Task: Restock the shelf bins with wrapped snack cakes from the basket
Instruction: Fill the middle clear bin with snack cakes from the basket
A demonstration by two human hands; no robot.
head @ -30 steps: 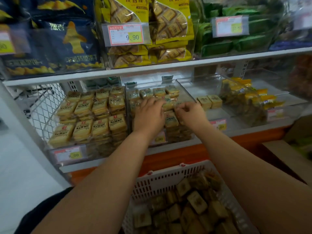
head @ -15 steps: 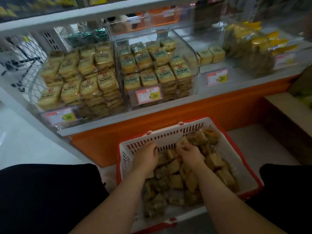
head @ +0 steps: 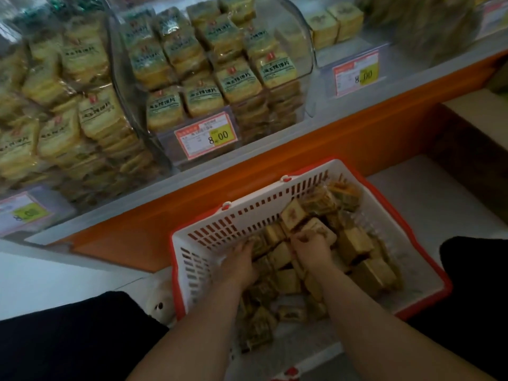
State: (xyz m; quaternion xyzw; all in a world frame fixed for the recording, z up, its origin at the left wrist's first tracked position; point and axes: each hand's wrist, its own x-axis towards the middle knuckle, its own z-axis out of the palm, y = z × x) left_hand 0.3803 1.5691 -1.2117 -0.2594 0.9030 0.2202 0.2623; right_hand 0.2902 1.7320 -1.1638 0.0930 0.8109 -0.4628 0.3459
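A white basket with a red rim (head: 209,237) sits on the floor below the shelf, holding several wrapped snack cakes (head: 365,270). Both of my hands are down inside it. My left hand (head: 242,261) reaches into the pile, its fingers curled around a wrapped cake at the fingertips. My right hand (head: 312,244) grips wrapped cakes (head: 295,214) that stick up above its fingers. Above, the clear middle shelf bin (head: 308,64) is stacked with wrapped cakes (head: 236,78). The left bin (head: 90,105) is also full.
An orange shelf base (head: 330,144) runs between basket and bins. Price tags reading 8.00 (head: 207,136) hang on the bin fronts. A right-hand bin holds two boxed cakes (head: 334,20). My dark-clothed knees (head: 68,339) flank the basket. A brown ledge (head: 472,125) stands at the right.
One second ago both hands were up in the middle bin. They dropped into the basket, and since half a second ago the right hand has closed on cakes and lifted them slightly.
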